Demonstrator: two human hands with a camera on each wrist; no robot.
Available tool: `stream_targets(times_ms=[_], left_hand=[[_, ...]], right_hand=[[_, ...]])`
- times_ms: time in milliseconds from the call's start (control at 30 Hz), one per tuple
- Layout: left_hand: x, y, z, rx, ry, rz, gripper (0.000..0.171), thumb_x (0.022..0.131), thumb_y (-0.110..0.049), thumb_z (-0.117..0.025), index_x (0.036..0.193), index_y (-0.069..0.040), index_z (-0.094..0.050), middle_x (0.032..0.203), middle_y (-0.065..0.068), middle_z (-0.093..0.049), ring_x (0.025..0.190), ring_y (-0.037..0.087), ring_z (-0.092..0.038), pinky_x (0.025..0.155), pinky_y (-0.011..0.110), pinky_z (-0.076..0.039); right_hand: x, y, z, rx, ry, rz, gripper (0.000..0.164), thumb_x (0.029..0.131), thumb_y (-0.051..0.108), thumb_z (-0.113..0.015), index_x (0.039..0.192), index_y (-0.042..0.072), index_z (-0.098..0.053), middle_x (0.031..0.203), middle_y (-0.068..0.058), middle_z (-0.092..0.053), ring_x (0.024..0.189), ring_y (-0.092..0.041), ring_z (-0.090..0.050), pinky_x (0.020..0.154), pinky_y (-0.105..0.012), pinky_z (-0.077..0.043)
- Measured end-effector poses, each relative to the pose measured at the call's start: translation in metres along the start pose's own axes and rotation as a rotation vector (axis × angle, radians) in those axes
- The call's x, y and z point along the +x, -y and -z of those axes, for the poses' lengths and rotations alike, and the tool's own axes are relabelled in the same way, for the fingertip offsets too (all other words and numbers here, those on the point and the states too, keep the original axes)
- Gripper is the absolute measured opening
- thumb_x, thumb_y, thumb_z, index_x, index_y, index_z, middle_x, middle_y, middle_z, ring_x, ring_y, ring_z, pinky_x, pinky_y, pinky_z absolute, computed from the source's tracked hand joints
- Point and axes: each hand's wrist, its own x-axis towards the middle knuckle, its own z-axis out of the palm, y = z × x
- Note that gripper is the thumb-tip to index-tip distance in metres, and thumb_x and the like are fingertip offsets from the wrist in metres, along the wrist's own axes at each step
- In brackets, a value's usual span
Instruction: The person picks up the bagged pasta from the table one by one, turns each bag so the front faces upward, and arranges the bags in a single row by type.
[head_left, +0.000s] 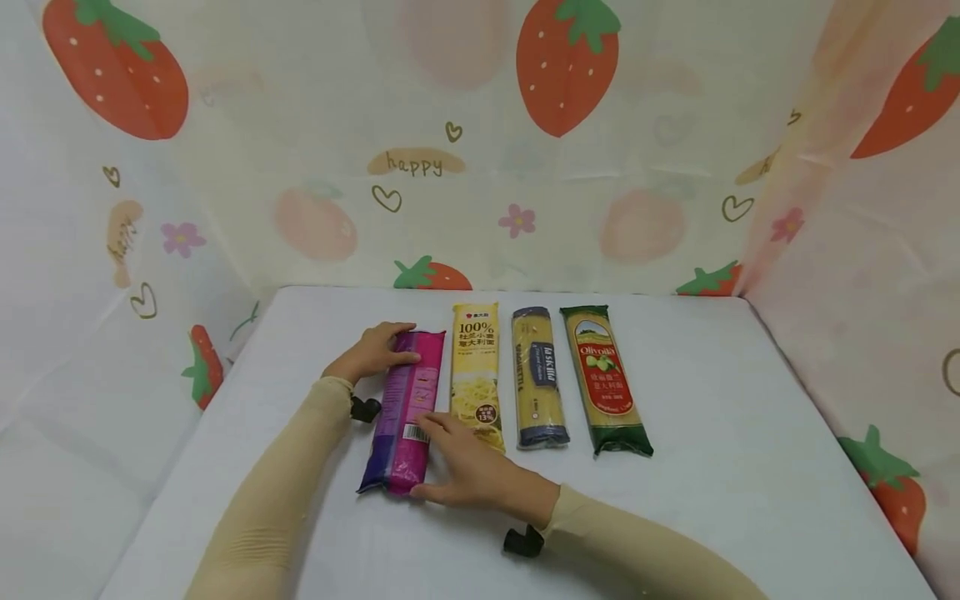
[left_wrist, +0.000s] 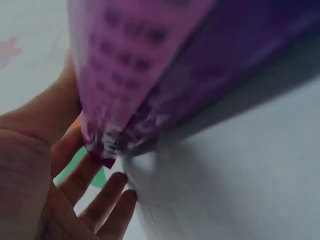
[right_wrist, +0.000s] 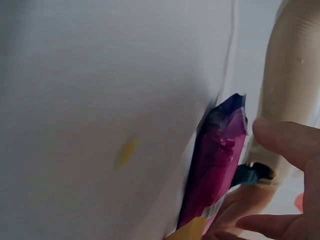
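A long pink-and-purple pasta packet (head_left: 408, 400) lies at the left end of a row, its barcode side up. My left hand (head_left: 371, 352) rests at its far end, thumb across the top face and fingers loosely spread past the end. In the left wrist view those fingers (left_wrist: 102, 200) reach down by the table cloth. My right hand (head_left: 476, 467) is at the near right side, fingertips by the barcode and thumb by the bottom corner. The right wrist view shows that thumb (right_wrist: 280, 137) apart from the packet. Just right lies a yellow pasta packet (head_left: 475, 358).
Farther right lie a blue-ended spaghetti packet (head_left: 536, 383) and a green-ended pasta packet with a red label (head_left: 606, 375), side by side. A white cloth covers the table (head_left: 720, 467). Strawberry-print curtains (head_left: 465, 217) stand behind and at both sides.
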Motion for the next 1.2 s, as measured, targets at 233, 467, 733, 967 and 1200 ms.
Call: stream_targets(times_ms=[233,467,733,967,1200], left_hand=[[0.002,0.001,0.004,0.054,0.019,0.021,0.075,0.100,-0.041,-0.077,0.160,-0.007,-0.049,0.161,0.029,-0.045,0.152,0.054,-0.032,0.125,0.067,-0.028],[0.002,-0.001,0.001,0.092,0.000,0.003,0.067,0.100,-0.040,-0.078,0.153,-0.004,-0.056,0.154,0.027,-0.052,0.146,0.052,-0.040,0.124,0.064,-0.031],[0.003,-0.003,-0.001,0.119,-0.013,-0.055,0.065,0.101,-0.036,-0.077,0.149,0.003,-0.057,0.150,0.029,-0.055,0.143,0.050,-0.047,0.123,0.061,-0.035],[-0.001,-0.010,-0.003,0.133,-0.010,-0.052,0.064,0.103,-0.035,-0.076,0.147,0.006,-0.056,0.148,0.030,-0.056,0.139,0.050,-0.050,0.120,0.060,-0.039],[-0.008,-0.017,-0.001,0.143,0.013,-0.005,0.066,0.104,-0.036,-0.074,0.151,0.005,-0.052,0.147,0.029,-0.055,0.140,0.046,-0.051,0.121,0.058,-0.040]], right_hand=[[0.009,0.010,-0.006,-0.096,0.031,-0.063,0.112,0.088,0.057,-0.086,0.168,0.002,-0.031,0.171,-0.019,-0.031,0.158,-0.033,-0.034,0.125,-0.040,-0.037],[0.015,0.018,-0.011,-0.161,0.043,-0.107,0.122,0.081,0.064,-0.089,0.167,0.001,-0.032,0.171,-0.022,-0.031,0.157,-0.035,-0.036,0.123,-0.042,-0.041],[0.026,0.028,-0.023,-0.349,0.029,-0.152,0.129,0.076,0.076,-0.085,0.166,0.000,-0.033,0.170,-0.026,-0.032,0.146,-0.040,-0.050,0.112,-0.046,-0.053],[0.031,0.032,-0.027,-0.427,0.031,-0.174,0.132,0.074,0.080,-0.084,0.167,0.002,-0.033,0.171,-0.027,-0.032,0.131,-0.037,-0.061,0.097,-0.040,-0.061],[0.031,0.034,-0.024,-0.443,0.020,-0.152,0.118,0.079,0.070,-0.087,0.163,0.002,-0.040,0.165,-0.025,-0.042,0.127,-0.037,-0.064,0.099,-0.041,-0.060]])
